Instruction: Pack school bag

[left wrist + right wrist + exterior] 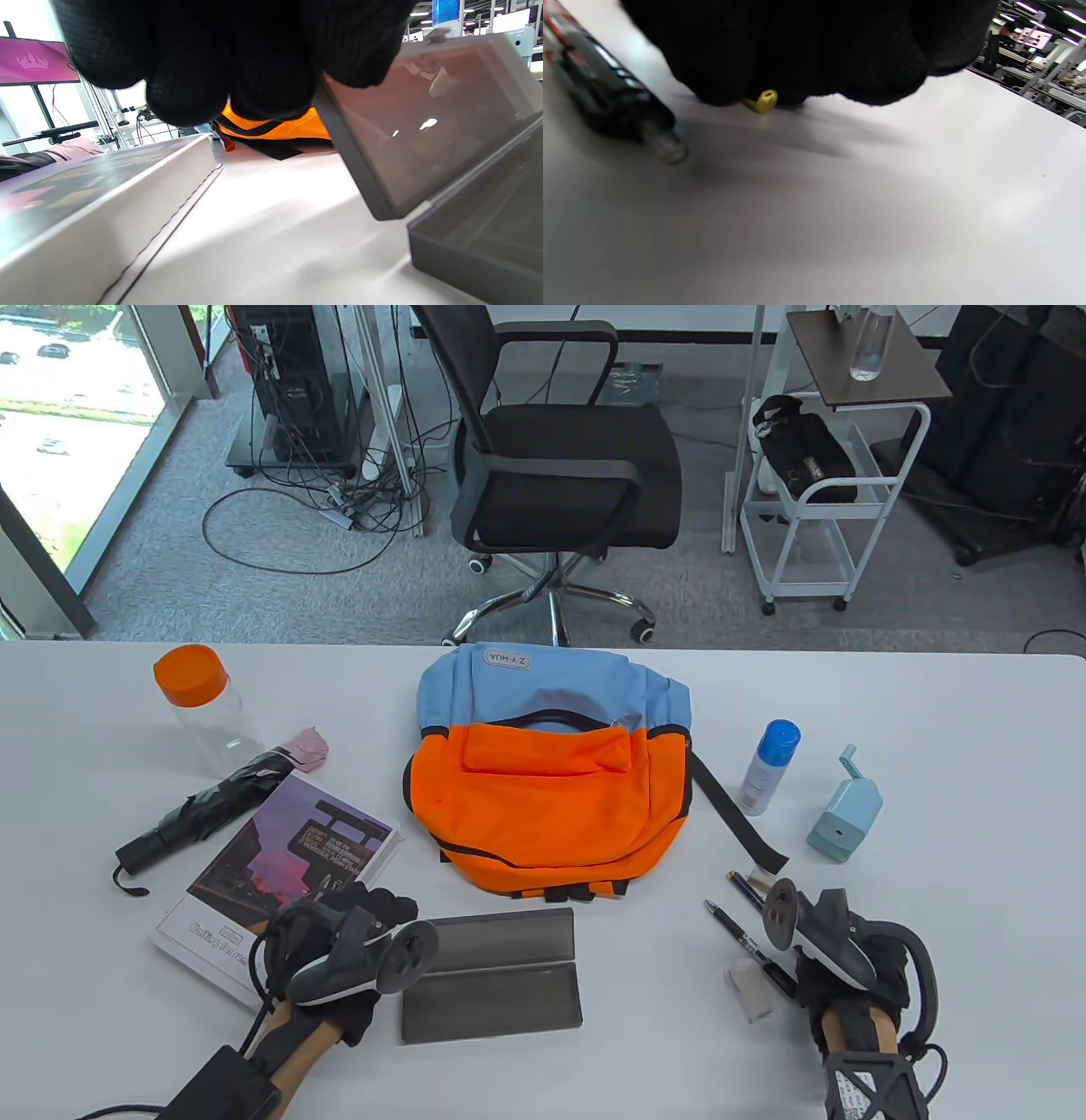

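Orange and pale-blue fabric makes up the school bag (547, 780), which lies flat at the middle of the white bench (933, 712), its zip line curving under a flap near the top and a black strap trailing to its right. We judge it soft and floppy, light while unfilled, so it will sag if lifted by one corner; the firmest holds look like the top edge beside the zip or the webbing strap, with one hand spreading the opening while the other feeds things in.

In front of it the grey pencil case (490, 976) lies open, lid hinged up. It looks like rigid, smooth plastic, probably slippery, and best taken across its short sides once closed. The book (280, 882) to the left seems stiff and fairly heavy, so we would grip it along the spine edge.

Our left hand (344, 950) rests over the book's near corner, just beside the case; its fingers (191, 76) hang curled together, and we cannot tell whether they grip anything. Our right hand (836, 959) hovers low by the black pen (747, 942) and a small white eraser (751, 988); its fingers (806, 55) are bunched close, seemingly over a small yellow piece (763, 101), though whether they pinch it we cannot tell.
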`<state>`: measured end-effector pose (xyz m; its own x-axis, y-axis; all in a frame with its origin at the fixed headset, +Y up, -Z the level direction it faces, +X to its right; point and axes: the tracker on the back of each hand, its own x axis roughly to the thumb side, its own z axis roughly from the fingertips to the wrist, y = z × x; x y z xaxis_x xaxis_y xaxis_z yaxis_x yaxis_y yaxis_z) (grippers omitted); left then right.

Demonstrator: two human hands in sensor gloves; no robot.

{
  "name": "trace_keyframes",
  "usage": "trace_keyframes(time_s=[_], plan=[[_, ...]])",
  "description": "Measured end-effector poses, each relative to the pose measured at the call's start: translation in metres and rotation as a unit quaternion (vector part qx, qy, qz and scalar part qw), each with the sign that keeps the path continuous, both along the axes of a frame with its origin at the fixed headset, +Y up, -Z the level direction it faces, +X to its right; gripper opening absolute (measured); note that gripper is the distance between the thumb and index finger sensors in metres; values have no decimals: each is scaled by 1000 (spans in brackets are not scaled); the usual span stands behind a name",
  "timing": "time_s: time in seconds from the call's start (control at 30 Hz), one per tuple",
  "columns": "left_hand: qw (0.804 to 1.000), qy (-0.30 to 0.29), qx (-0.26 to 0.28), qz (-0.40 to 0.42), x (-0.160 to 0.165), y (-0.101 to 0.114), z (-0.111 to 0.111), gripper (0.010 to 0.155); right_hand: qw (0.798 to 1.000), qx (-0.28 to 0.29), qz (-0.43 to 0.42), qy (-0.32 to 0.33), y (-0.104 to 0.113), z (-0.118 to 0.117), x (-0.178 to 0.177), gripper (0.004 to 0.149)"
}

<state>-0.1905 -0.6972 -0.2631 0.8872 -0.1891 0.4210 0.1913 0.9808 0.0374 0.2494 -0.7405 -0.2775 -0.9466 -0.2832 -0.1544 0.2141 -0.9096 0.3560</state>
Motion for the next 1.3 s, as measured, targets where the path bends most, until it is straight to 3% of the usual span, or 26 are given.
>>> trace_keyframes(time_s=[0.13,0.33,0.43,0.5,0.57,0.67,0.77,0.87,0.93,1.03,1.2,1.3], plan=[[1000,2,-7,9,-2,0,-1,52,1000,21,-9,18,6,2,2,49],[1000,3,-16,21,-4,-1,-4,51,992,111,-5,61,58,21,-12,48],[1000,3,-16,25,-5,-1,-4,51,973,143,-59,173,87,40,-54,48],[999,3,-17,30,-5,0,-5,51,956,133,-79,249,92,51,-91,48],[999,3,-18,33,-6,0,-5,51,939,118,-72,315,87,62,-134,48],[999,1,-16,38,-6,0,-6,51,910,79,-37,406,60,66,-200,47],[999,-1,-14,39,-6,-1,-5,51,896,58,-15,441,34,59,-236,47],[999,-2,-11,41,-7,-1,-4,51,887,36,-44,458,19,55,-257,46],[999,-3,-9,41,-7,-1,-4,51,886,33,-33,462,19,55,-261,44],[999,-5,-7,41,-7,-1,-4,51,895,71,-55,436,39,55,-246,46],[999,-7,-4,38,-7,-1,-4,51,945,140,-67,287,87,26,-171,45],[999,-7,-5,39,-7,0,-3,51,972,147,-38,178,92,-2,-115,44]])
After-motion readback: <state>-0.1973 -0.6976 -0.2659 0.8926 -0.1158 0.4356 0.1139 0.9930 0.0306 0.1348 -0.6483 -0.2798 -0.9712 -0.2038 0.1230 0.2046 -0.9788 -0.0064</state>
